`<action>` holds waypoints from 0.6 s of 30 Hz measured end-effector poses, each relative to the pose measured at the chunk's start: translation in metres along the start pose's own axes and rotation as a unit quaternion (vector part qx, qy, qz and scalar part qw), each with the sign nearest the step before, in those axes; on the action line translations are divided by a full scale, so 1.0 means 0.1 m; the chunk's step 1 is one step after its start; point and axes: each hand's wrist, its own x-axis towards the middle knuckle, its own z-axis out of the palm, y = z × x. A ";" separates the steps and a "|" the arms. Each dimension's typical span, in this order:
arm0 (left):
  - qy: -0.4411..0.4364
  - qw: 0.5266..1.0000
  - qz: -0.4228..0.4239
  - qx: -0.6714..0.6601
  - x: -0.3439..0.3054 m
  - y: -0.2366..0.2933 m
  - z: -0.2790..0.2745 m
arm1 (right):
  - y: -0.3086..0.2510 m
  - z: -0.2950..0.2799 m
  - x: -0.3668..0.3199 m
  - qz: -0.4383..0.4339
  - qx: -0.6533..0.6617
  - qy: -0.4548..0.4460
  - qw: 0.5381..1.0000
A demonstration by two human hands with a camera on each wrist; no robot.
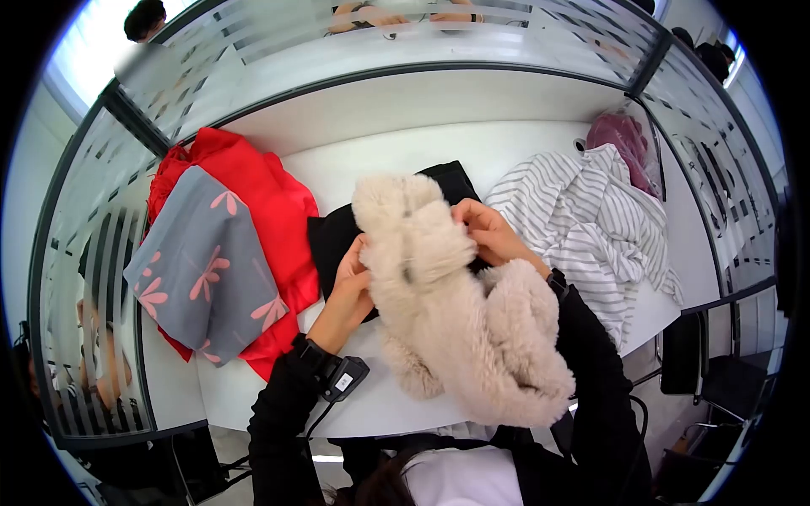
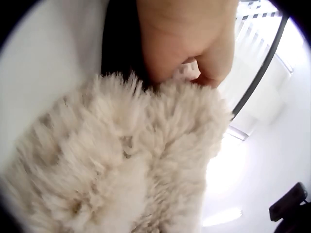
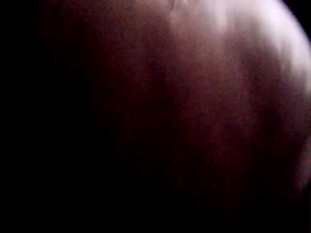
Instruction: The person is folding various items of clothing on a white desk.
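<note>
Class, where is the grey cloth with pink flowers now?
In the head view, the grey cloth lies on the left side, on top of red fabric, left of the left hand.

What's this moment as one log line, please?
left hand: holds fluffy beige item; right hand: holds its opposite edge; black cloth: partly covered; red cloth: left side; striped cloth: right side

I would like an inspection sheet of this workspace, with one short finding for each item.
Surface: white table, partly covered by cloths.
Job's things: beige fluffy item, partly hiding black cloth.
Clutter: red cloth with grey floral cloth on top, left; striped cloth and maroon bundle, right.
Hands: left hand grips the item's left edge; right hand, its right edge.
Cables: one cable from the left wrist device, another beside the right sleeve.
Surroundings: partition, chairs, people beyond.
</note>
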 end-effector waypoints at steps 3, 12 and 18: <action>0.074 0.997 -0.023 0.031 -0.02 0.06 0.13 | 0.00 -0.12 -0.01 -0.004 0.084 -0.066 0.994; 0.065 0.989 -0.034 0.132 -0.03 0.06 0.23 | -0.12 0.11 -0.01 0.082 -0.078 0.011 0.993; 0.064 0.938 0.013 0.340 -0.02 -0.03 0.18 | -0.15 0.35 -0.02 0.072 -0.287 0.031 0.955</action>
